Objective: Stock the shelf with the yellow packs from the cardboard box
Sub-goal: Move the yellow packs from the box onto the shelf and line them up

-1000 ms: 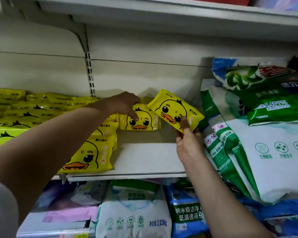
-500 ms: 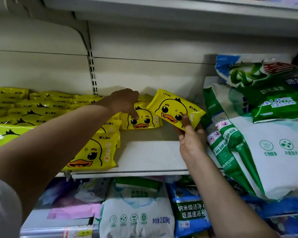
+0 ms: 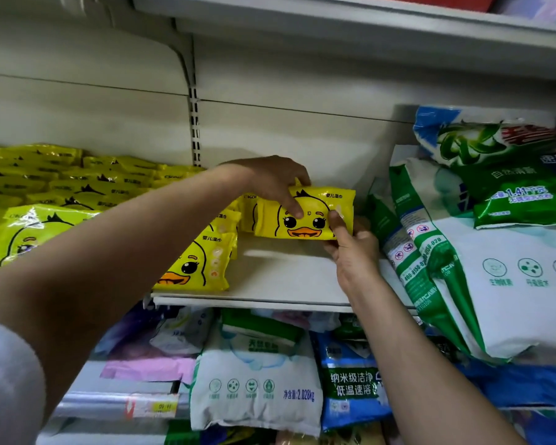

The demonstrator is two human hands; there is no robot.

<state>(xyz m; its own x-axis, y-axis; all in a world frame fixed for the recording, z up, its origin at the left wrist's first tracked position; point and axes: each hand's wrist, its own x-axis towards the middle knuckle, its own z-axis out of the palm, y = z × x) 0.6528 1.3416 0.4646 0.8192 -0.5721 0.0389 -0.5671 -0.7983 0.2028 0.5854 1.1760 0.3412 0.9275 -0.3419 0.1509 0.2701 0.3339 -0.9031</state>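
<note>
A yellow duck pack [image 3: 315, 216] stands upright at the back of the white shelf [image 3: 283, 277], in front of another yellow pack [image 3: 247, 213]. My left hand [image 3: 273, 181] presses on its top and face with the fingers. My right hand [image 3: 350, 248] grips its lower right corner, thumb on the front. More yellow packs [image 3: 199, 264] lean in a row to the left, and stacks of them [image 3: 61, 184] fill the neighbouring shelf bay. The cardboard box is out of view.
Large green and white detergent bags [image 3: 482, 245] crowd the right side of the shelf and overhang its edge. An upper shelf [image 3: 334, 30] hangs close above. The lower shelf holds white and blue bags [image 3: 257, 377]. A slotted upright [image 3: 194, 130] divides the bays.
The tilted pack in my right hand has moved left and down and turned upright, standing in front of the rear pack. My left hand has shifted from the rear pack onto this one.
</note>
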